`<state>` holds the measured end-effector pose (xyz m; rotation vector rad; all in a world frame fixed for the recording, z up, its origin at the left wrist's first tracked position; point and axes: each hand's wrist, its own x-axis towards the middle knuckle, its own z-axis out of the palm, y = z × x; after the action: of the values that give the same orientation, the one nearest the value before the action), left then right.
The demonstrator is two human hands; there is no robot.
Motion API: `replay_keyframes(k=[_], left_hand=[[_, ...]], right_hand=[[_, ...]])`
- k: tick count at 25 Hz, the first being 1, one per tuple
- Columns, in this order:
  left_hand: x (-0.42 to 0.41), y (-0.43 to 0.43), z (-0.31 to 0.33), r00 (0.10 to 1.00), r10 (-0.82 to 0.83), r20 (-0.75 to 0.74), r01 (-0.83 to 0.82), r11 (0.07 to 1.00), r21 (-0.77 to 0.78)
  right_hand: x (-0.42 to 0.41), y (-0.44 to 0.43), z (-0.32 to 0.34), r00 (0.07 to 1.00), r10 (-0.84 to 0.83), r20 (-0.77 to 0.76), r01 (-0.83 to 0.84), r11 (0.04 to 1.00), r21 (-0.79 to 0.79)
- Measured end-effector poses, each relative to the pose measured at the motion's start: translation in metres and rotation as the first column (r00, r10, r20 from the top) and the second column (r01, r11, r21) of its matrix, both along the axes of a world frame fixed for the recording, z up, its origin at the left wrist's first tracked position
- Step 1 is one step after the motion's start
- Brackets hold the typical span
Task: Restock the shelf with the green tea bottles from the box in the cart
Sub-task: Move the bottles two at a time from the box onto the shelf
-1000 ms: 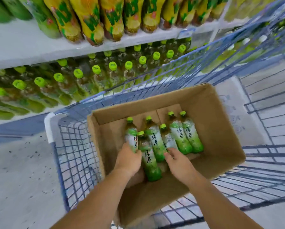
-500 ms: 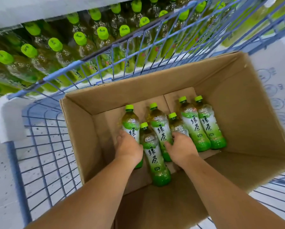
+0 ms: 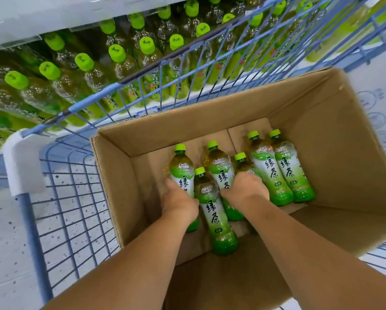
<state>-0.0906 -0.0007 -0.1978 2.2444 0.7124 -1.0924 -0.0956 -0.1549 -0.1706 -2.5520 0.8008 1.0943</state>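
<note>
Several green tea bottles with green caps lie in an open cardboard box (image 3: pixel 322 135) inside a blue wire cart (image 3: pixel 80 193). My left hand (image 3: pixel 178 200) grips the leftmost bottle (image 3: pixel 181 168) around its middle. My right hand (image 3: pixel 245 189) grips a bottle (image 3: pixel 243 164) whose cap and neck show above my fingers. One loose bottle (image 3: pixel 216 220) lies between my hands, another (image 3: pixel 221 168) behind it. Two more bottles (image 3: pixel 283 173) lie side by side to the right.
Behind the cart's wire front stands the shelf (image 3: pixel 15 27), its lower level packed with green-capped bottles (image 3: pixel 116 54). A white printed carton (image 3: pixel 377 113) sits right of the box. Speckled floor (image 3: pixel 4 231) lies to the left.
The view has dropped and closed in on the box. Both hands reached deeper and closed around their bottles; the bottles still lie on the box floor.
</note>
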Motion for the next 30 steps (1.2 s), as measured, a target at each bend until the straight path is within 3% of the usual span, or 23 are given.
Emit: replay_keyframes(k=[7, 11, 14, 22, 26, 30], left_hand=[[-0.013, 0.015, 0.006, 0.979, 0.134, -0.156, -0.124, 0.989, 0.076], [-0.011, 0.016, 0.009, 0.944, 0.298, -0.143, -0.303, 0.953, -0.012], [-0.006, 0.010, 0.016, 0.933, 0.327, -0.153, -0.344, 0.933, -0.105], [-0.013, 0.013, 0.073, 0.981, 0.122, -0.148, -0.161, 0.943, -0.291], [-0.016, 0.029, 0.129, 0.995, 0.045, -0.085, -0.074, 0.928, -0.366], [-0.019, 0.055, 0.188, 0.999, -0.042, -0.023, 0.027, 0.896, -0.443]], right_hand=[[0.001, 0.022, -0.007, 0.995, -0.087, 0.042, 0.088, 0.996, -0.034], [-0.007, 0.026, -0.014, 0.962, -0.254, 0.102, 0.249, 0.966, 0.065], [-0.018, 0.020, -0.006, 0.927, -0.358, 0.109, 0.335, 0.924, 0.185], [-0.046, 0.005, 0.052, 0.770, -0.622, 0.144, 0.553, 0.762, 0.338], [-0.057, 0.014, 0.104, 0.685, -0.714, 0.147, 0.588, 0.660, 0.468], [-0.073, 0.040, 0.159, 0.658, -0.734, 0.170, 0.579, 0.637, 0.510]])
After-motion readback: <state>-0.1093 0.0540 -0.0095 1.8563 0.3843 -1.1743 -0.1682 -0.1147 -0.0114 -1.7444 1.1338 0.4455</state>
